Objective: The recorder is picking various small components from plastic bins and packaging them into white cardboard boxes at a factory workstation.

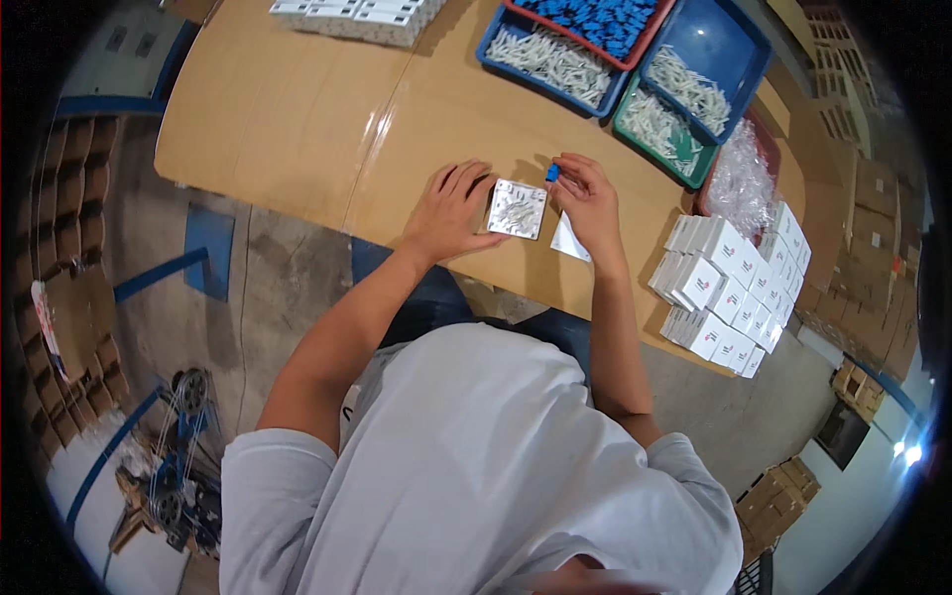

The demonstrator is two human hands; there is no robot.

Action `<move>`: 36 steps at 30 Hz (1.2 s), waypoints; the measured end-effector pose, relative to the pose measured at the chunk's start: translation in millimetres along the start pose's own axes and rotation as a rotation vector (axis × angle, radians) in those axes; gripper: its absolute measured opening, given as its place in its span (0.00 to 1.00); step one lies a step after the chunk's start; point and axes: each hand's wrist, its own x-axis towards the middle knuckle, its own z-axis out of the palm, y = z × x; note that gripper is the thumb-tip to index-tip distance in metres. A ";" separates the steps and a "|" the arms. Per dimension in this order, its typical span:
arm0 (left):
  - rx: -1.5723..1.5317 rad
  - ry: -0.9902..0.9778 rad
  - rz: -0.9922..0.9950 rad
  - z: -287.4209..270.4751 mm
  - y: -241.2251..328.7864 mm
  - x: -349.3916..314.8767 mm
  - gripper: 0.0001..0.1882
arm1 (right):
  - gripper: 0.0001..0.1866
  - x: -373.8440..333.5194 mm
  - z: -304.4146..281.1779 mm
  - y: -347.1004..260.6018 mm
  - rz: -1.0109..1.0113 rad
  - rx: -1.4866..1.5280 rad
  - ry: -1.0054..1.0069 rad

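Note:
A shallow square white box (517, 209) lies on the table in front of me, with small pale pieces inside. My left hand (451, 214) is curved around its left side, thumb along the near edge and fingers at the far corner. To the right of the box, my right hand (589, 202) pinches a small blue plastic piece (552, 173) between thumb and fingertips. Partly under that hand is a white paper piece (567, 240) with a pointed shape.
Toward the far right stand a red tray (636, 57) of blue pieces, blue trays (485, 52) and a green tray (629, 130) with white pieces. Clear plastic bags (741, 178) fill another tray. Stacked white boxes (729, 288) stand at the right edge, more boxes (362, 15) at the far left.

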 end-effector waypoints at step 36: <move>0.066 -0.022 -0.016 4.3 -3.3 -6.1 0.46 | 0.19 -16.8 53.0 8.8 -0.207 -0.623 -0.157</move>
